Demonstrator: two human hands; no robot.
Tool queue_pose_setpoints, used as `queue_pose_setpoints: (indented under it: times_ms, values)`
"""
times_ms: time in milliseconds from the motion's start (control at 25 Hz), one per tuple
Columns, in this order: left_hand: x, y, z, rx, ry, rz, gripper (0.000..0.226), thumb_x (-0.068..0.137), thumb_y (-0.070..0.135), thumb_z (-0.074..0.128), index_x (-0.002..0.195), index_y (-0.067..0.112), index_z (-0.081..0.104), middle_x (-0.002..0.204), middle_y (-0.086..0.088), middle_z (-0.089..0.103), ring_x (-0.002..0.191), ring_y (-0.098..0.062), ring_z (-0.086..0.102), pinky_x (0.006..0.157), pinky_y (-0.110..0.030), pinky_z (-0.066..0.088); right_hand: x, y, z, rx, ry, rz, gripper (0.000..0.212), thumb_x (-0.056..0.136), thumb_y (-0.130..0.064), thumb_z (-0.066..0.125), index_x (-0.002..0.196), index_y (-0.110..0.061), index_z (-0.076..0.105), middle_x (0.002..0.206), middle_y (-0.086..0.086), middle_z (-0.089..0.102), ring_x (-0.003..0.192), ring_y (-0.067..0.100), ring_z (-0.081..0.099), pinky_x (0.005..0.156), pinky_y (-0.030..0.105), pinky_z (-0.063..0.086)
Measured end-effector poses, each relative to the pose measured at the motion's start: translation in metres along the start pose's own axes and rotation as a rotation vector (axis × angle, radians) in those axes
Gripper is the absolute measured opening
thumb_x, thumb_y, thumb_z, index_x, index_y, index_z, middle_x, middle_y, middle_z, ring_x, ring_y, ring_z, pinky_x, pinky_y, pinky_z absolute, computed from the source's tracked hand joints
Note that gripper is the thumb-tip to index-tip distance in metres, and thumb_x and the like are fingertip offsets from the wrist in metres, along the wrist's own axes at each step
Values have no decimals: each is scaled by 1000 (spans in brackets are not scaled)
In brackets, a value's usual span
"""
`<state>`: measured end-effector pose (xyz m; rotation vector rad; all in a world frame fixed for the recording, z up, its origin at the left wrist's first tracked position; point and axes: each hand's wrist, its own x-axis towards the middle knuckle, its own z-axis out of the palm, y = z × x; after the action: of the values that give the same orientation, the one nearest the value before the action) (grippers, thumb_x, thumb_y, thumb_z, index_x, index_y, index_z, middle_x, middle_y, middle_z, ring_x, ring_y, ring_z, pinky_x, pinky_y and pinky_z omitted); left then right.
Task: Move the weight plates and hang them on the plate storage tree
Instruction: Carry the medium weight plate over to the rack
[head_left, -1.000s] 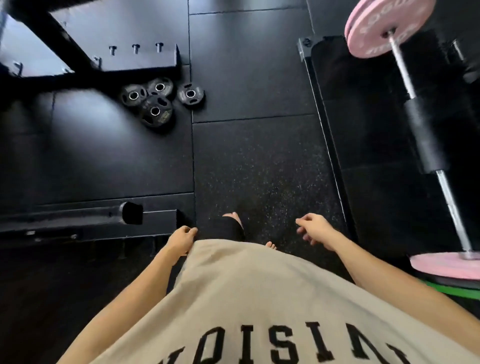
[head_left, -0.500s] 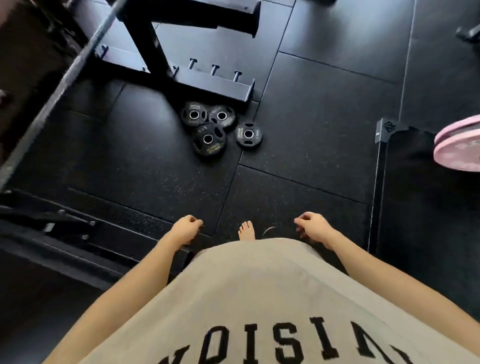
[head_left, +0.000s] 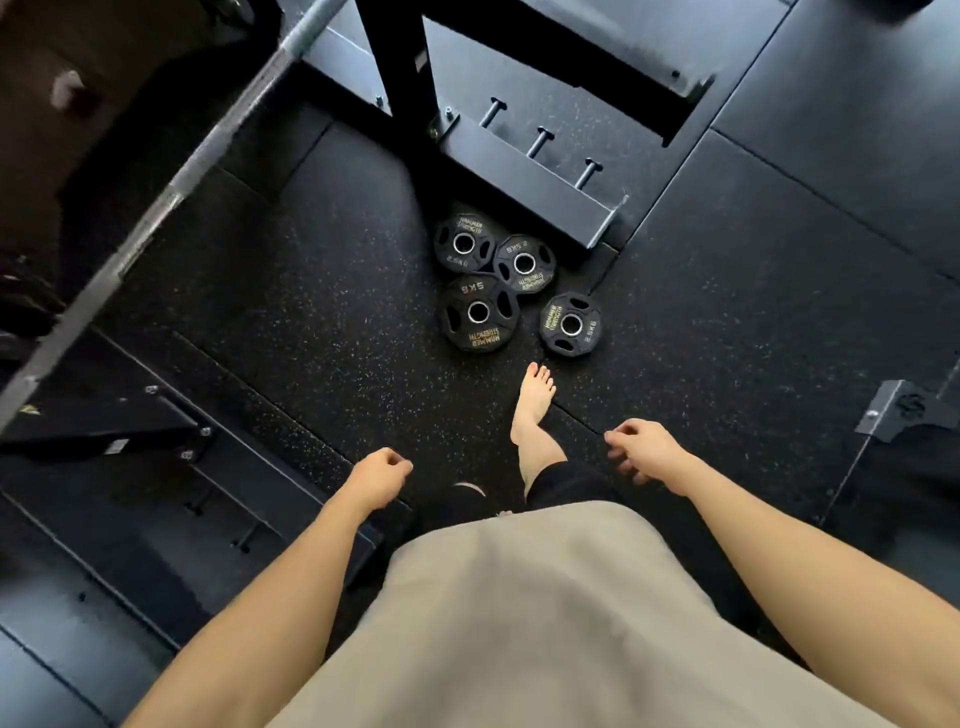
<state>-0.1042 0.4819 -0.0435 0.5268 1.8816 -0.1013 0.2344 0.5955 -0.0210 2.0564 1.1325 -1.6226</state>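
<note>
Several small black weight plates lie flat on the rubber floor just ahead of my foot: a 5 kg plate (head_left: 479, 312), a 2.5 kg plate (head_left: 570, 323) to its right, and two more (head_left: 464, 242) (head_left: 523, 264) behind them, partly overlapping. They sit against the foot of a black rack base (head_left: 530, 176) with three short pegs (head_left: 537, 143). My left hand (head_left: 378, 477) hangs loosely curled and holds nothing. My right hand (head_left: 643, 450) also hangs with relaxed fingers, empty. Both hands are well short of the plates.
A steel barbell shaft (head_left: 171, 192) runs diagonally across the upper left. A black frame with bolts (head_left: 156, 431) lies at the left. A grey metal bracket (head_left: 904, 410) stands at the right edge. My bare foot (head_left: 535, 400) is just before the plates.
I have walked toward the plates; they are now much nearer and more central. The pink bumper plate has left the view. Both hands stay hanging and empty.
</note>
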Motion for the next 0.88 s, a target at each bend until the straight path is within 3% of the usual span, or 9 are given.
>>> queue_pose_setpoints:
  times_ms: [280,560,720,880]
  values:
    - [154,102,-29,52,17,-21,12,93,27,52,95,19,62,97,-6,69,91,-24,64,76,-36,49,166,-130,-37,-115,-64,25,16,99,-27,52,100,-13,59,87,9,66,66,19,57,50,27,43]
    - [407,130,0,107,23,-70,25,97,33,48,116,16,52,108,-11,66,95,-28,64,78,-38,49,413,-186,28,-28,26,28,16,97,-24,55,93,-9,58,82,11,63,69,23,55,57,32,45]
    - [534,133,29,77,94,-92,42,98,31,50,135,15,39,120,-11,61,98,-25,57,80,-36,43,540,-179,74,-93,106,-8,27,92,-38,59,103,-13,59,103,10,67,97,31,63,86,44,53]
    - [622,140,52,11,152,-13,59,95,30,56,143,16,25,125,-14,60,108,-27,58,84,-37,42,620,-174,99,-207,156,-50,49,94,-40,57,132,-11,45,130,11,54,117,30,53,94,39,41]
